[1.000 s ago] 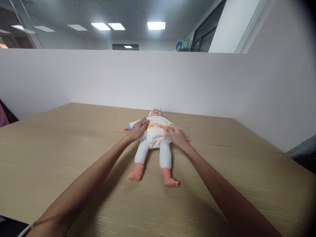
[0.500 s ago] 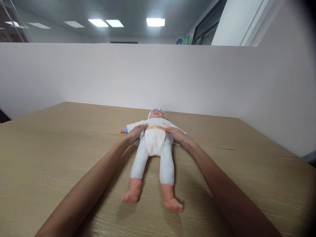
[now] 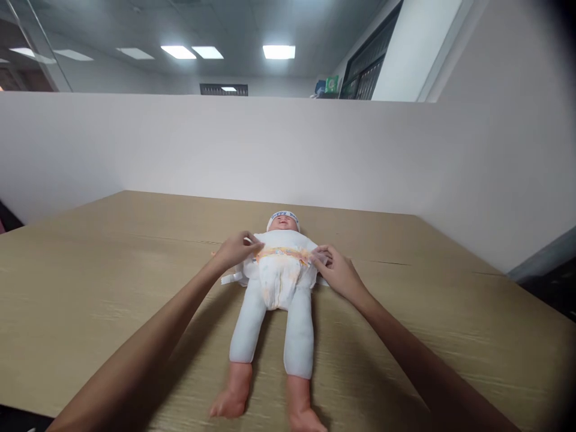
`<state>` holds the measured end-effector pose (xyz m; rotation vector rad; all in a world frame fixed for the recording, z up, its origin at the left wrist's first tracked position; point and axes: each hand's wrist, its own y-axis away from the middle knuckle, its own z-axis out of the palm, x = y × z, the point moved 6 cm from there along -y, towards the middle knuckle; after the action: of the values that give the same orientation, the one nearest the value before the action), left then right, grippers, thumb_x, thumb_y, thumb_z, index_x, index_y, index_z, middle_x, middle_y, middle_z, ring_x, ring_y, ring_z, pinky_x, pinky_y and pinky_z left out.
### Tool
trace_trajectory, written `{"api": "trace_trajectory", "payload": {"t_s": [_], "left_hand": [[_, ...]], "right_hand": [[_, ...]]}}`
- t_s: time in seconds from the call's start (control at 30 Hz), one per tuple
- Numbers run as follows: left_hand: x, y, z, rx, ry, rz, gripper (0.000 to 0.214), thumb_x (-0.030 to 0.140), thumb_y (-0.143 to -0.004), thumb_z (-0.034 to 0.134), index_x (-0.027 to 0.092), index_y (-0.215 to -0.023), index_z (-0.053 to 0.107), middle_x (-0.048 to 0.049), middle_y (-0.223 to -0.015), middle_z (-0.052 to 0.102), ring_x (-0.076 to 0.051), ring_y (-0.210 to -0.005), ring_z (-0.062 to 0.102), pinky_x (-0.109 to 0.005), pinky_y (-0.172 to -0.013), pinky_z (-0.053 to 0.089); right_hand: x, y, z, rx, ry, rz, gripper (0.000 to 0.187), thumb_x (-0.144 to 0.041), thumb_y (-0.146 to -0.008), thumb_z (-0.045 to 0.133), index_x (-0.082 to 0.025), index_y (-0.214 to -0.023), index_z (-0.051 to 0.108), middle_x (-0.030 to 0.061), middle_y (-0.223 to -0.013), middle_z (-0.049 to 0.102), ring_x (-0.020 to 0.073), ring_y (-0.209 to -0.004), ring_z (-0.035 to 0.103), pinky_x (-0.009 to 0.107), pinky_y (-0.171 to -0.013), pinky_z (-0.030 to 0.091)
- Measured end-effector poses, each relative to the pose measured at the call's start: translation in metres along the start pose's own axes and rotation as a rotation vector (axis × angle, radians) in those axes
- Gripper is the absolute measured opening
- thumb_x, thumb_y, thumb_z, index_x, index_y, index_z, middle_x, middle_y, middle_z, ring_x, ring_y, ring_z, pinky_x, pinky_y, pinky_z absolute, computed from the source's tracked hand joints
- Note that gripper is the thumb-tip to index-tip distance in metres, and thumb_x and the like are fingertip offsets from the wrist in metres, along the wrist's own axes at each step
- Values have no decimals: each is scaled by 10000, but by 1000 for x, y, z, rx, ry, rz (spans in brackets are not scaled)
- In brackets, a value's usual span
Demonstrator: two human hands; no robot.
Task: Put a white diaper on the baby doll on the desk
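Observation:
A baby doll [image 3: 270, 318] in white clothes and a white cap lies on its back on the wooden table [image 3: 112, 276], feet toward me. A white diaper [image 3: 279, 273] with an orange-yellow waistband sits around its hips. My left hand [image 3: 236, 249] pinches the diaper's left side at the waist, fingers closed. On the other side, my right hand [image 3: 337, 271] grips the diaper's right side tab with curled fingers. A loose white tab sticks out below my left hand.
White partition walls [image 3: 288, 150] close off the table's far side and right side. The table's right edge drops away at a dark gap [image 3: 549, 276]. Ceiling lights show above the partition.
The doll sits closer to me, its legs reaching lower in view. Both hands stay at the diaper's waist; the doll's arms are now covered by my hands.

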<state>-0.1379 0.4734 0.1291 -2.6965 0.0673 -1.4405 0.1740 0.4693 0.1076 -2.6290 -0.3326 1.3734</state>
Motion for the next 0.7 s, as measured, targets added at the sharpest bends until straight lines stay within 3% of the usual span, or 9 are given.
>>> {"api": "trace_trajectory", "payload": {"t_s": [0.07, 0.13, 0.2, 0.27, 0.33, 0.43, 0.6, 0.7], "left_hand": [[24, 7, -8, 160, -182, 147, 238, 455, -962, 741, 244, -1057, 681, -60, -1169, 819, -282, -1063, 730, -420, -942, 545], [55, 19, -1, 215, -257, 375, 176, 397, -1012, 688, 244, -1100, 675, -72, -1228, 787, -289, -1139, 692, -442, -1005, 530], [83, 32, 18, 129, -284, 574, 179, 403, -1052, 657, 249, -1134, 697, -74, -1230, 769, -291, -1187, 660, -449, -1039, 520], [100, 42, 43, -20, -339, 689, 214, 440, -1075, 641, 253, -1132, 727, -75, -1237, 761, -299, -1222, 638, -463, -1065, 505], [106, 44, 64, -128, -440, 713, 254, 468, -1080, 630, 247, -1101, 755, -77, -1232, 764, -319, -1228, 620, -497, -1079, 484], [100, 39, 81, -148, -524, 671, 242, 434, -1059, 633, 258, -1094, 795, -58, -1220, 762, -331, -1208, 588, -530, -1089, 455], [84, 34, 90, -142, -525, 593, 282, 401, -1007, 642, 338, -1218, 818, -28, -1331, 724, -345, -1244, 524, -539, -1102, 428], [82, 35, 91, -142, -546, 582, 350, 507, -996, 664, 344, -1273, 804, -46, -1372, 697, -354, -1247, 516, -545, -1094, 425]], "right_hand": [[4, 15, -8, 104, 103, -40, 341, -521, -977, 676, -243, -1174, 696, 88, -1002, 824, 264, -842, 743, 400, -802, 571], [9, 30, -10, 140, 180, -77, 298, -485, -995, 640, -238, -1156, 689, 97, -1024, 814, 265, -839, 730, 409, -824, 546], [14, 41, -10, 138, 250, -103, 206, -417, -978, 651, -245, -1079, 704, 95, -1058, 813, 278, -898, 724, 418, -874, 517], [20, 46, -9, 125, 312, -108, 118, -353, -952, 673, -253, -999, 714, 81, -1028, 806, 288, -943, 710, 412, -890, 486], [26, 46, -8, 113, 360, -90, 69, -318, -933, 698, -255, -956, 716, 62, -948, 784, 280, -922, 693, 384, -847, 461], [36, 43, -9, 103, 404, -28, 60, -311, -925, 726, -254, -943, 717, 27, -802, 719, 262, -846, 668, 351, -768, 422], [48, 41, -9, 66, 415, 65, 204, -429, -912, 798, -257, -902, 689, 0, -772, 711, 246, -844, 674, 335, -767, 420], [53, 41, -9, 45, 408, 111, 286, -498, -885, 832, -258, -909, 680, 3, -796, 738, 245, -855, 686, 324, -738, 414]]}}
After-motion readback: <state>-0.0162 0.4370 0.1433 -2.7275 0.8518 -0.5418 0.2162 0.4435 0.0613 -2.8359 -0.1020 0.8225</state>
